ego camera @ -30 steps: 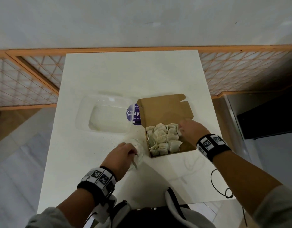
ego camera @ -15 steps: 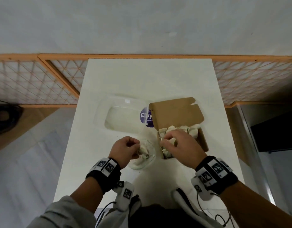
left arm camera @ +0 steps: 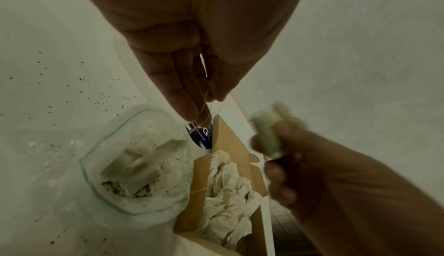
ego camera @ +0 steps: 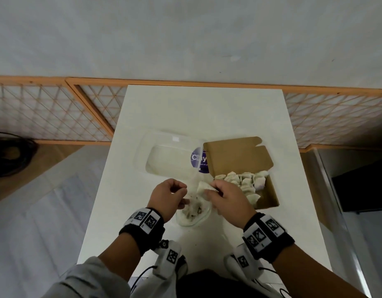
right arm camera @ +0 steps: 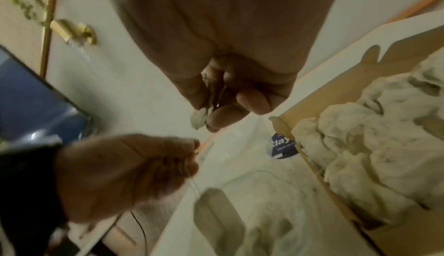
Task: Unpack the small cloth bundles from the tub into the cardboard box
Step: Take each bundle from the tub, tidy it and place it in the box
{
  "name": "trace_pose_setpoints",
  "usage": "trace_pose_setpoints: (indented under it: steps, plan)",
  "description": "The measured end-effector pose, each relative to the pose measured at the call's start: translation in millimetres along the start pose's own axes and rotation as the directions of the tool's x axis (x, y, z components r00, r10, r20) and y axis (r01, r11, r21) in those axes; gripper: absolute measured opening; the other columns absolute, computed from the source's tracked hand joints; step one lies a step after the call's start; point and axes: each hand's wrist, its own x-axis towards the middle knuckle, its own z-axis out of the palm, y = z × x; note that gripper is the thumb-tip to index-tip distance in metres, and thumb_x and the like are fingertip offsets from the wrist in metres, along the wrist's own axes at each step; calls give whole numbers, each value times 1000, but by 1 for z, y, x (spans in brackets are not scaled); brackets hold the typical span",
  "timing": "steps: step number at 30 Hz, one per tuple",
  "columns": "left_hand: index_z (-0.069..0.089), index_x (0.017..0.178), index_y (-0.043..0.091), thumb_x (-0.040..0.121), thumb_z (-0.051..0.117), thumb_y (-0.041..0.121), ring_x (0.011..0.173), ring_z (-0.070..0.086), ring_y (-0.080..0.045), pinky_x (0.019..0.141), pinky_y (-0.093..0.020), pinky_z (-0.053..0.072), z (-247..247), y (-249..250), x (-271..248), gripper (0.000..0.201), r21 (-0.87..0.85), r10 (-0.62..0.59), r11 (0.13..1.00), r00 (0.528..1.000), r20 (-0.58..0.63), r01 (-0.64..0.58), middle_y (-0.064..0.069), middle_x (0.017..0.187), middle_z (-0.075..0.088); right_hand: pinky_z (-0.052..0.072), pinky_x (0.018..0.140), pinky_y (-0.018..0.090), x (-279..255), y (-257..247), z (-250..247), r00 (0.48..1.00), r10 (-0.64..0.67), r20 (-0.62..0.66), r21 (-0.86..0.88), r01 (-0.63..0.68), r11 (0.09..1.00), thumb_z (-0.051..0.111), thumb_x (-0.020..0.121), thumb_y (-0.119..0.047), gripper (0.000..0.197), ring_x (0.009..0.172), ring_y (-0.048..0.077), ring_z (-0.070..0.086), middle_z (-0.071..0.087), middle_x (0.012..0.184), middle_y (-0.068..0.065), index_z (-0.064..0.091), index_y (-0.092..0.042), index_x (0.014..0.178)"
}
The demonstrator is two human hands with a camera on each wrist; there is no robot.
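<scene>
Head: right hand (ego camera: 226, 196) pinches bundle (ego camera: 204, 187) above tub (ego camera: 194, 214).

A black band (ego camera: 142, 230) carrying white panels printed with black square markers is worn on the left wrist, and a matching band (ego camera: 268, 236) on the right. White marker-printed camera housings (ego camera: 170, 258) with thin black cables are slung below both. Grey sleeves (ego camera: 84, 280) are pushed up the forearms.
</scene>
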Motion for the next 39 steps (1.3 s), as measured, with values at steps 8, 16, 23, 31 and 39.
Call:
trace_pose_setpoints:
  steps: [8,16,23,31,39]
  plan:
    - [67,95,29,99,59,22,76,75,-10,76,-39,64,4,-7,0,12,358,78,927,991,110,-113,9,92,73,46,56,24,-25,-30,-41,995,63,-77,519,-14,855,62,104,-17,11,65,18,58,74,89,13,71,-12,105]
    - [67,99,26,105,52,14,85,74,2,57,-16,50,9,18,-25,20,236,171,951,976,137,-200,2,99,74,44,59,31,-30,-25,-46,984,136,-111,614,-39,789,58,107,-29,29,68,23,59,69,84,22,71,-3,104]
    - [70,103,16,105,56,7,82,80,-23,86,-45,64,5,62,-59,17,-28,247,969,955,163,-245,0,102,66,51,56,30,-33,-26,-50,973,139,-184,453,-41,890,62,104,-18,7,61,20,66,76,77,8,65,-13,106]
    - [68,111,9,106,55,6,78,79,-35,68,-41,65,0,126,-87,14,-251,330,930,912,244,-269,-7,94,63,64,75,45,-40,-41,-55,993,-40,-112,413,83,907,53,107,-2,11,83,28,78,79,95,7,56,-9,99]
    - [66,112,12,107,51,8,70,78,-27,64,-39,65,-6,160,-92,16,-341,374,899,887,271,-275,0,81,60,60,73,26,-61,-86,-73,989,-132,63,614,65,786,52,108,-15,23,86,17,76,78,93,4,69,-5,120]
